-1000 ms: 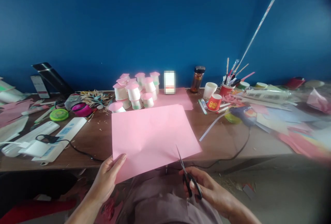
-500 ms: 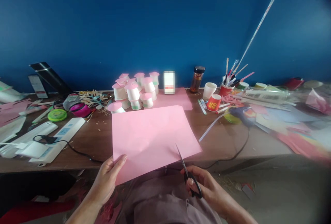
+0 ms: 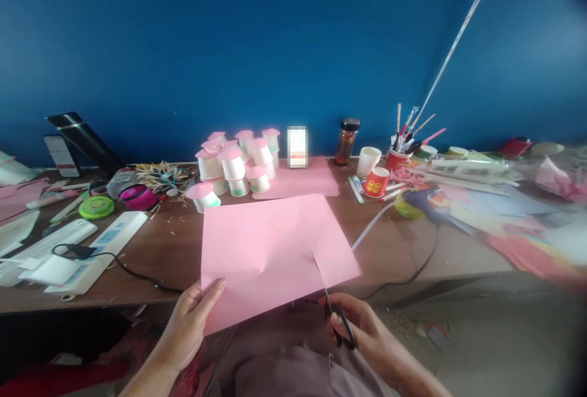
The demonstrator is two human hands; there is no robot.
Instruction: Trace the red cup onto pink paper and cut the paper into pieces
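A large sheet of pink paper [image 3: 270,256] is held up at the table's front edge, tilted toward me. My left hand [image 3: 190,317] pinches its lower left corner, thumb on top and fingers beneath. In my right hand [image 3: 355,326] is a pair of scissors [image 3: 340,320] with black handles, pointing up and left at the sheet's lower right edge. One blade lies over the paper there, while the other is hidden behind it. Beyond the sheet stand several white paper cups with pink paper cones [image 3: 232,164], some stacked on others.
A white power strip [image 3: 107,250] with a black cable lies to the left, near a green tape roll [image 3: 96,207]. Behind are a dark bottle [image 3: 347,143], a red paper cup [image 3: 376,182] and a cup of brushes [image 3: 398,158]. Papers clutter the right side.
The scissors have shifted slightly down and left, with less blade showing over the paper. The sheet sits a little lower, and the view has turned slightly.
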